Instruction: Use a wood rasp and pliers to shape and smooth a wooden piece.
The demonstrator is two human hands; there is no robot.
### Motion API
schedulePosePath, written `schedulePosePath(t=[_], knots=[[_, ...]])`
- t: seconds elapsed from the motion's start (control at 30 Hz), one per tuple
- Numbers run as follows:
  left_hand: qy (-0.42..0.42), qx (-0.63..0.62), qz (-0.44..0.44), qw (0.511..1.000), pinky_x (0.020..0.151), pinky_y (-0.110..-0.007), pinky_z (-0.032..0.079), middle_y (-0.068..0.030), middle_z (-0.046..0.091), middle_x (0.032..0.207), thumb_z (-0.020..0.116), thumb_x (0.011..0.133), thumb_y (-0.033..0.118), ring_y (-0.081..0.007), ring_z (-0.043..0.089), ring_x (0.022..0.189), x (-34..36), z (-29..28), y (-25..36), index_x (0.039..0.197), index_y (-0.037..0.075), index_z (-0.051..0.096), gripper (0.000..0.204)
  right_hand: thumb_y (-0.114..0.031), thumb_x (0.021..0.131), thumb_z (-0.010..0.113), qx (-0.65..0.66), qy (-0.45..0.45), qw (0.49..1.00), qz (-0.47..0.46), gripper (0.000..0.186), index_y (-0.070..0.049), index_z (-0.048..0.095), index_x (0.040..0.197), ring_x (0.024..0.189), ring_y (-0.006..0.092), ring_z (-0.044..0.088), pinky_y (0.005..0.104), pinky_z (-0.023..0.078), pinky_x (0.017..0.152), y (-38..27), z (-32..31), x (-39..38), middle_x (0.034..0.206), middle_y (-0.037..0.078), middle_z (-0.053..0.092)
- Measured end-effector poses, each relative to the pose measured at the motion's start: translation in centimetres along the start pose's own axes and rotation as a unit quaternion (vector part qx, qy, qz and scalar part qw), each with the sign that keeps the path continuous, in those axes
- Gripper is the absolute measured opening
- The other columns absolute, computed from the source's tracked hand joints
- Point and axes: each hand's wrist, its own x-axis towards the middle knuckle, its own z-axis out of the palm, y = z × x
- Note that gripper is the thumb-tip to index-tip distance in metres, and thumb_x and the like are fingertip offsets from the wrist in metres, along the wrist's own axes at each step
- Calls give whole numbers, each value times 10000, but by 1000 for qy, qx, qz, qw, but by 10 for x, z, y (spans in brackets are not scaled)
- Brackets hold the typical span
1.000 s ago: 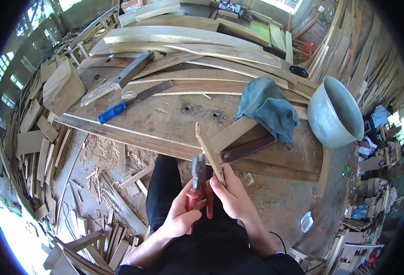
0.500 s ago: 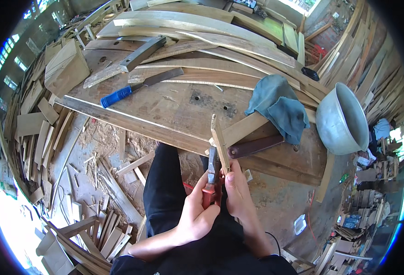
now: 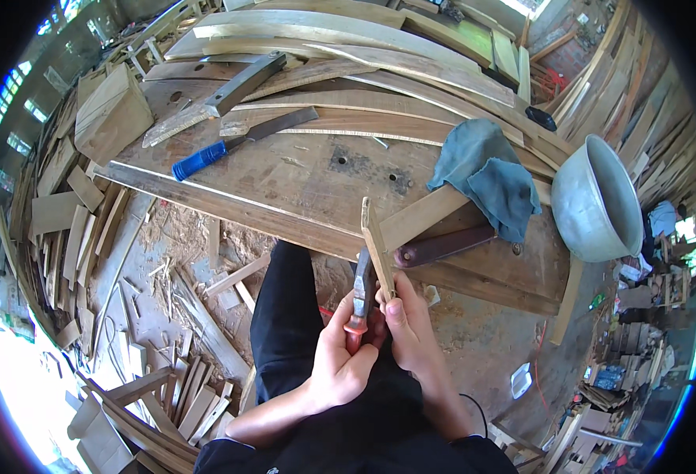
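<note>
Left hand (image 3: 340, 355) curled tight round red-handled pliers (image 3: 362, 288), head toward 12 o'clock beside wooden strip (image 3: 376, 245). Right hand (image 3: 413, 328) pinches strip's lower end, nearly closed; strip points to 11 o'clock.

1. The red-handled pliers (image 3: 362, 286), a second ago blurred and set off from the wooden strip (image 3: 377, 251), now sit sharp, their head right up beside it
2. Their handles (image 3: 353, 343), splayed then, are mostly covered by the person's left hand (image 3: 343, 363)
3. The strip slants less, its tip nearer upright
</note>
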Motion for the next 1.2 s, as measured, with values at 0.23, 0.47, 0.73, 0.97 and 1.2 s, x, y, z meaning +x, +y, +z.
schedulePosePath(t=[0.23,0.47,0.73,0.97,1.2], knots=[[54,182,164,968,838,-256,459,-84,530,1059,387,730,-166,-140,532,939,13,-3,-22,1416,-31,322,702,-486,942,582,125,34,992,-12,511,18,574,1029,670,93,542,252,437,612,13,13,-1,754,32,598],[106,182,206,956,839,-295,471,-138,556,1074,428,733,-132,-183,559,941,16,-1,-45,1404,-45,316,686,-335,909,683,171,72,982,-25,380,16,591,1019,721,66,541,230,426,631,21,23,-1,793,41,631],[50,-6,-16,999,934,-351,464,-141,541,1228,405,631,-121,-221,560,1087,-16,-36,-4,1492,14,246,886,-134,873,732,-84,96,991,-32,204,5,583,865,561,54,521,204,403,504,-1,-8,-1,664,-2,558],[-174,-169,-168,955,1065,-473,410,-311,497,1297,429,549,-86,-355,549,1192,-18,-51,14,1441,-33,292,904,-108,965,590,3,48,999,3,155,-14,498,1046,548,56,524,215,426,484,10,-5,1,674,9,559],[-256,-336,-223,878,1061,-586,372,-384,436,1339,515,524,-56,-491,476,1239,5,-51,6,1454,-13,254,967,-88,901,601,-9,-7,1000,15,208,-16,514,1076,654,227,678,333,500,578,5,-7,-2,752,131,657]])
